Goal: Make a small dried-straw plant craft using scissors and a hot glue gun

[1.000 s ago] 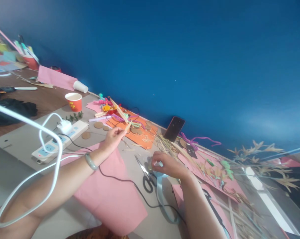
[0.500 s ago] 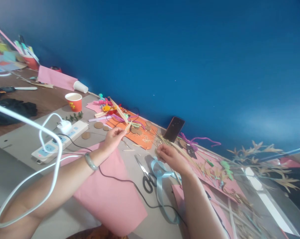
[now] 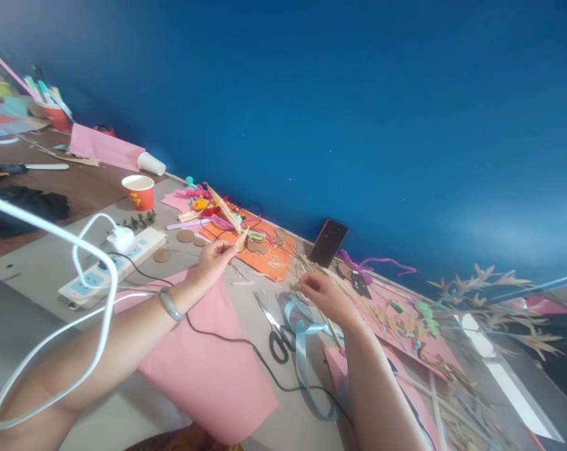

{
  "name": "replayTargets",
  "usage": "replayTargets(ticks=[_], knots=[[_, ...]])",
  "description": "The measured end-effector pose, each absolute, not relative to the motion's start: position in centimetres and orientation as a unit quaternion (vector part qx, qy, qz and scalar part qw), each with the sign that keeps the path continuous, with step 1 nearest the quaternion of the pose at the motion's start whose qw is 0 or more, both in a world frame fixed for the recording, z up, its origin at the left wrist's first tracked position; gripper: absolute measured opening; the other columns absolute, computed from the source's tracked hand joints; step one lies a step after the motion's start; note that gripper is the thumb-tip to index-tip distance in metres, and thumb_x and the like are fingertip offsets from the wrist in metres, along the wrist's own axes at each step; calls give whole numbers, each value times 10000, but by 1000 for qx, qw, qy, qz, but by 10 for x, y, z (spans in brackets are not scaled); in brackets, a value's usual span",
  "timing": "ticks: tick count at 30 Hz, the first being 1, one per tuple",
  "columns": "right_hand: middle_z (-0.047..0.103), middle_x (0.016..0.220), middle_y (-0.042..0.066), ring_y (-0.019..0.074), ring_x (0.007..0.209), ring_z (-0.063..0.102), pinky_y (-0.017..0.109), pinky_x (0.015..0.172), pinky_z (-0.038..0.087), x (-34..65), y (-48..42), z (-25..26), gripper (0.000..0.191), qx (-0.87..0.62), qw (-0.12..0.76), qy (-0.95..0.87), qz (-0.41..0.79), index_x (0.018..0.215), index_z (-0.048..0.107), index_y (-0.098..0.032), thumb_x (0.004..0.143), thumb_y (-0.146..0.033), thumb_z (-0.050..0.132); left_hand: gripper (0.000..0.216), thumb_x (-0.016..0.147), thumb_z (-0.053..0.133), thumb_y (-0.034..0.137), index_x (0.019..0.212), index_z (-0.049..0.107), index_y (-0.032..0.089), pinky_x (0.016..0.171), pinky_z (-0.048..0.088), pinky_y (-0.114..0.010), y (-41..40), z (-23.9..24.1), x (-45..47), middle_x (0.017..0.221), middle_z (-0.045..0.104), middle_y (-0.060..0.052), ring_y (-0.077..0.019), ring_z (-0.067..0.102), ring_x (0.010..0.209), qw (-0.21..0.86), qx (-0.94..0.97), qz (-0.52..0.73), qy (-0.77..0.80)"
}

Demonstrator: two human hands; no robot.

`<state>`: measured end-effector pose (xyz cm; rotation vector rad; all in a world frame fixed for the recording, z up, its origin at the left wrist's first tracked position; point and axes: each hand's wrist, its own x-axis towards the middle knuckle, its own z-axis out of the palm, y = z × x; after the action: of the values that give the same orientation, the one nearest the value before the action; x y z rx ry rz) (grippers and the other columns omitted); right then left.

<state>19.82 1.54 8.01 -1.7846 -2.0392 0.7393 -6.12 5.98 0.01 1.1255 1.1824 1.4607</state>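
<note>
Between the thumb and fingers of my left hand (image 3: 213, 260) is a pinched dry leaf (image 3: 242, 240), pale tan and pointed, held over the edge of an orange sheet (image 3: 276, 268). My right hand (image 3: 321, 293) hovers to the right, its fingers curled together; what they hold, if anything, is hidden. Just below it a light blue ribbon (image 3: 302, 351) lies in loops. Scissors (image 3: 278, 341) with black handles rest beside the ribbon. Dry stalks (image 3: 339, 282) run behind my right hand. Round wooden slices (image 3: 255, 247) lie on the orange sheet.
A white power strip (image 3: 109, 275) with a plug and cables lies at left, near a red paper cup (image 3: 140, 193). Pink paper (image 3: 208, 369) covers the table's front. A phone (image 3: 329, 243) leans against the blue wall (image 3: 311, 113). Dried leaf sprigs (image 3: 494, 288) stick out at right.
Both hands stay almost in the same place. The fingers of my right hand have shifted slightly; the leaf remains in my left hand.
</note>
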Motion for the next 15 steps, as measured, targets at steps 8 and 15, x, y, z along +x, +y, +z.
replayTargets(ticks=[8, 15], knots=[[688, 827, 20, 151, 746, 609, 248, 679, 430, 210, 19, 67, 169, -570, 31, -772, 280, 817, 668, -198, 770, -162, 510, 248, 718, 668, 391, 669, 594, 160, 479, 321, -210, 58, 3, -60, 529, 524, 40, -85, 456, 498, 460, 460, 586, 484], [662, 722, 18, 154, 655, 594, 232, 567, 387, 223, 16, 75, 55, -570, -74, -775, 263, 717, 603, -187, 672, -154, 600, 247, 721, 663, 388, 664, 589, 159, 474, 316, -211, 59, 1, -60, 502, 509, 47, -83, 439, 485, 459, 464, 590, 476]])
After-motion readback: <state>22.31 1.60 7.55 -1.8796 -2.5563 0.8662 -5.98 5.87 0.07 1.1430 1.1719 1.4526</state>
